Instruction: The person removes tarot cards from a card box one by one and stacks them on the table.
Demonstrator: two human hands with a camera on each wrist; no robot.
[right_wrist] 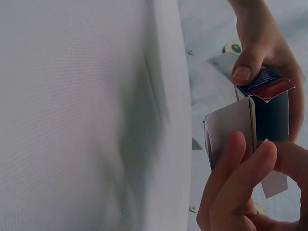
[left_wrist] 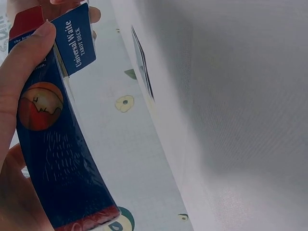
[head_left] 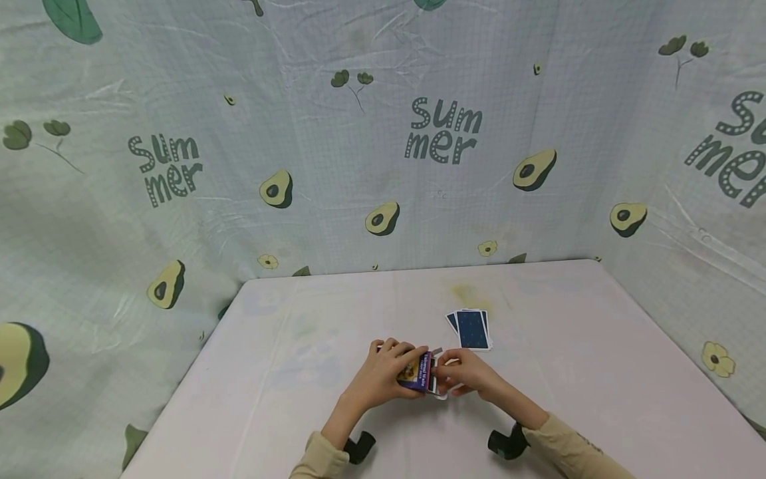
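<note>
My left hand grips a dark blue tarot deck box above the table. In the left wrist view, the box shows a round face picture and a red edge. Its lettered end flap stands folded out, and the left thumb presses near that end. At the box's open end is my right hand, its bent fingertips against a pale flap in the right wrist view. A dark blue face shows beside them; whether the fingers pinch anything is unclear. How many cards are inside is hidden.
Blue-backed cards lie in a slightly fanned pile on the white-covered table, beyond the right hand. Black camera mounts sit at both wrists. An avocado-print cloth surrounds the table's back and sides.
</note>
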